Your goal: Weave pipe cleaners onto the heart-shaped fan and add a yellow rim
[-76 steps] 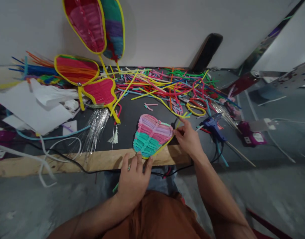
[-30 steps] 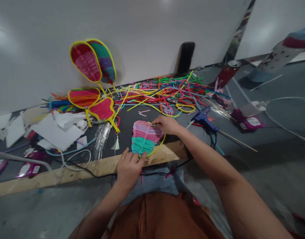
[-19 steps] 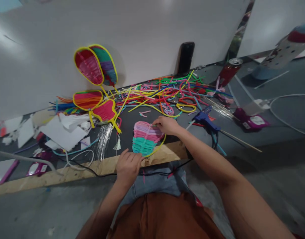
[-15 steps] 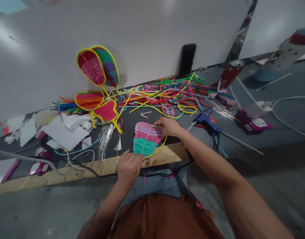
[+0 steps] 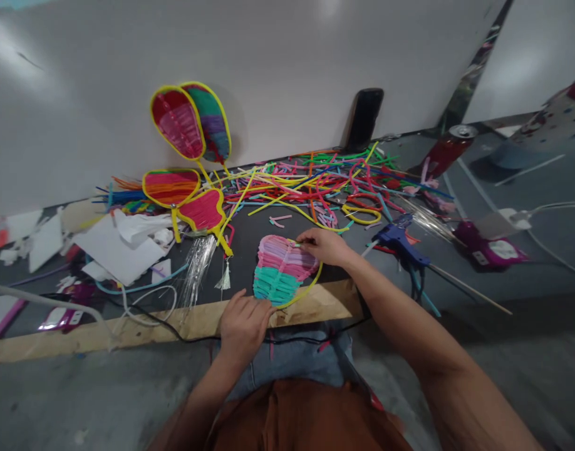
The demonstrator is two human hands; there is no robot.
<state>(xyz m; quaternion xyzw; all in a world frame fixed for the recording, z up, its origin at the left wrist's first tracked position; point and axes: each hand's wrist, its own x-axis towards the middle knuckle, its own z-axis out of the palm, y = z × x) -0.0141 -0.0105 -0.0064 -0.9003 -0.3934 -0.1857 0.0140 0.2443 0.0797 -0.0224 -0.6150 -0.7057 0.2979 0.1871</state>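
A fan-shaped piece of pipe cleaners (image 5: 279, 270), pink and lilac above and teal below, lies flat at the table's front edge. Around its right side curves a yellow pipe cleaner (image 5: 310, 285), standing slightly off the rim. My right hand (image 5: 329, 245) is closed at the upper right rim, its fingertips pinching the yellow pipe cleaner against the piece. At the bottom end, my left hand (image 5: 246, 321) is closed with thumb and fingers on the yellow strip and the teal tip. Its fingertips are partly hidden.
Behind the piece lie many loose pipe cleaners (image 5: 287, 188) and yellow-handled scissors (image 5: 362, 214). A blue glue gun (image 5: 401, 239) rests at right, near a can (image 5: 450, 150). Finished yellow-rimmed fans (image 5: 178, 123) and paper scraps (image 5: 121, 247) are at left. A phone (image 5: 364, 118) leans against the wall.
The view has shifted slightly, so most things sit a little lower and further right. Both hands keep their places on the piece; the right fingertips still press at its upper rim.
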